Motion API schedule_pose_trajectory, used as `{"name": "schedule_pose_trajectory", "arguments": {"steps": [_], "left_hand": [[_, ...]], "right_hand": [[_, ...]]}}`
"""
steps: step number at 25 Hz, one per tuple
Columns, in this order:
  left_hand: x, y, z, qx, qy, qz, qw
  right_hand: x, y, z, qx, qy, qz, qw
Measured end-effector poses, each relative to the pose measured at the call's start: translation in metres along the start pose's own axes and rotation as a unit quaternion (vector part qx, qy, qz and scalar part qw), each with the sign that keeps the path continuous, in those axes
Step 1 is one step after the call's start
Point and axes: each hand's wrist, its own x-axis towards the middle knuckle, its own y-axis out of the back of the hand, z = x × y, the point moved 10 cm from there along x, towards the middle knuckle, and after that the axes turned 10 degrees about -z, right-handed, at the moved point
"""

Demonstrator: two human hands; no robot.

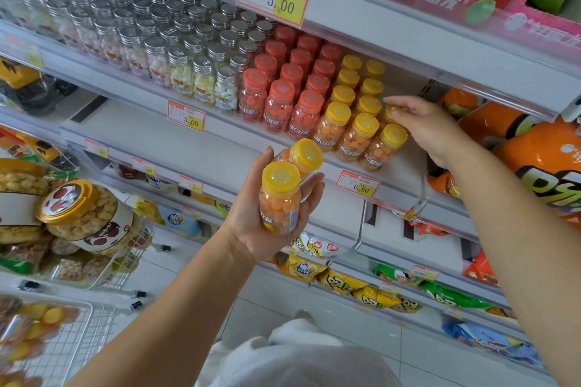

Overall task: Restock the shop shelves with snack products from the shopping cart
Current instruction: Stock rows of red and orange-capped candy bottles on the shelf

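Observation:
My left hand (pixel 267 223) is held palm up below the shelf and grips two yellow-capped bottles of orange candy (pixel 279 198). My right hand (pixel 424 126) reaches onto the shelf (pixel 220 126) and closes over another yellow-capped bottle (pixel 393 113) at the right end of the yellow-capped rows (pixel 355 116). Red-capped bottles (pixel 289 85) stand to the left of those, then silver-capped jars (pixel 157 38) further left.
A wire shopping cart (pixel 94 267) at the lower left holds large snack jars (pixel 88 217) and bags. Orange snack bags (pixel 540 166) fill the shelf's right side. Lower shelves carry yellow and green chip bags (pixel 377 292). Price tags (pixel 356 184) line the shelf edges.

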Motion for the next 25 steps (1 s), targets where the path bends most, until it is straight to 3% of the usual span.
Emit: {"name": "schedule_pose_trajectory", "arguments": {"steps": [3,5,7,9,11,14,20,23,25], "left_hand": [[0.002,0.000,-0.004,0.011,-0.005,0.031,0.999],[0.003,-0.002,-0.003,0.031,-0.018,0.053,0.998],[0.004,-0.002,0.003,0.064,-0.036,0.070,0.995],[0.004,-0.006,0.007,0.110,-0.042,0.078,0.990],[0.004,-0.013,0.009,0.152,-0.040,0.063,0.986],[0.000,-0.012,0.014,0.164,-0.034,0.063,0.984],[-0.005,0.013,0.016,0.088,-0.016,0.103,0.991],[-0.003,0.024,0.013,0.080,-0.005,0.134,0.988],[-0.001,0.027,0.012,0.080,-0.008,0.150,0.985]], "right_hand": [[-0.029,0.012,-0.025,-0.137,0.027,0.110,0.984],[-0.073,-0.003,-0.071,-0.220,0.121,0.168,0.953],[-0.101,-0.049,-0.094,-0.171,0.148,0.059,0.972],[-0.114,-0.092,-0.097,-0.062,0.094,-0.069,0.991],[-0.113,-0.100,-0.095,0.012,0.079,-0.093,0.992],[-0.107,-0.087,-0.091,0.072,0.090,-0.065,0.991],[-0.093,-0.034,-0.071,0.083,0.117,0.055,0.988],[-0.090,0.007,-0.073,-0.056,0.135,0.222,0.964],[-0.082,0.027,-0.069,-0.178,0.091,0.288,0.936]]}}
